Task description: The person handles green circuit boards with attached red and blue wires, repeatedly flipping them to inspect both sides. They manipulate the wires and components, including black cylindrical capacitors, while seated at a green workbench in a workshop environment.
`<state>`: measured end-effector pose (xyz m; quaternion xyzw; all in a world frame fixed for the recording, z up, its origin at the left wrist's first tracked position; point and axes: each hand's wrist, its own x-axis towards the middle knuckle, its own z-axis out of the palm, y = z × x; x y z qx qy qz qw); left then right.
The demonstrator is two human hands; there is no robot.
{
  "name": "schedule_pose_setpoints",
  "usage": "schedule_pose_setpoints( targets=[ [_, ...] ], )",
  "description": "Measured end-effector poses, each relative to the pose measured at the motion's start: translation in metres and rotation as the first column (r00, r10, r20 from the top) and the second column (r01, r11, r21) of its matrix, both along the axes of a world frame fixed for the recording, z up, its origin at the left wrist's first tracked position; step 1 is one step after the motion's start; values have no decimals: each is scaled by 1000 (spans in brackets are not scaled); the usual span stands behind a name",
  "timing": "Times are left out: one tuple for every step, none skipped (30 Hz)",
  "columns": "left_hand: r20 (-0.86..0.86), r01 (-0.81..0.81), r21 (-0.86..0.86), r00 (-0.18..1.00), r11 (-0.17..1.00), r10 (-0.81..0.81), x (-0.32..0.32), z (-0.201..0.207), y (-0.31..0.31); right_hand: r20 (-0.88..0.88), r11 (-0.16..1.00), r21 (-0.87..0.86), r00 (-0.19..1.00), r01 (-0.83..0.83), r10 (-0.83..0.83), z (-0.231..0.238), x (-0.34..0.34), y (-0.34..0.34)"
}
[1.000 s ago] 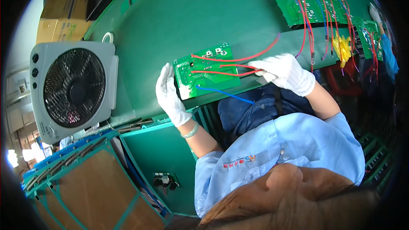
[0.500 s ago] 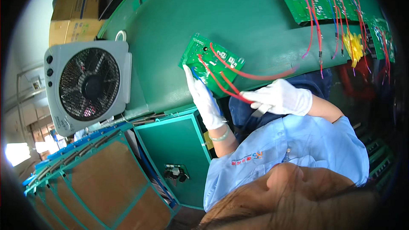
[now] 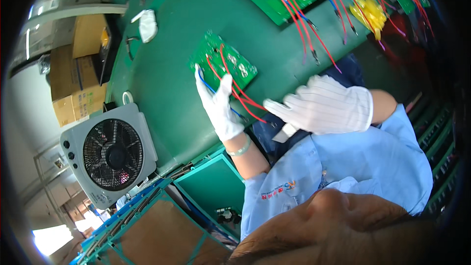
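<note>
A green circuit board with red wires lies over the green table. My left hand, in a white glove, grips its near left edge, fingers along the side and thumb across the top beside the wires. A blue wire passes by the left palm. To the right, my gloved right hand is closed, its fingertips at the end of a red wire. Below those fingers sticks out a pale flat strip, whose kind I cannot make out. Another red wire's end hangs free between the hands.
Several wired green boards lie along the far right, beside a crumpled yellow thing. A white glove is on the table's far left. A grey box fan stands left, with cardboard boxes behind it.
The view has shifted, so the fan sits lower and the far boards nearer. My left thumb now lies across the board. My right hand holds the wires less spread, nearer my left hand.
</note>
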<state>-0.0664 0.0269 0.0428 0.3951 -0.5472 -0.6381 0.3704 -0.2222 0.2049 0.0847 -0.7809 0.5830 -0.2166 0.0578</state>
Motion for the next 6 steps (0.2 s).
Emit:
schedule_pose_setpoints(
  targets=[
    [-13,47,14,999,999,-47,-1,-4,-5,-33,1000,1,999,-17,17,17,2,-3],
    [12,61,-5,998,998,-61,-14,-5,-5,-34,1000,-4,999,-18,18,31,3,-5],
    [60,73,-25,996,997,-72,-25,-5,-7,-69,999,-34,998,-9,7,42,6,-1],
    [108,92,-50,990,994,-87,-39,-9,-9,-102,998,-62,995,11,-17,51,7,4],
    [86,96,-64,992,993,-91,-53,-16,-7,-133,995,-91,990,35,-47,63,8,10],
    [76,61,-92,996,994,-54,-53,-17,-7,-91,995,-99,996,3,-12,61,11,11]
  ],
)
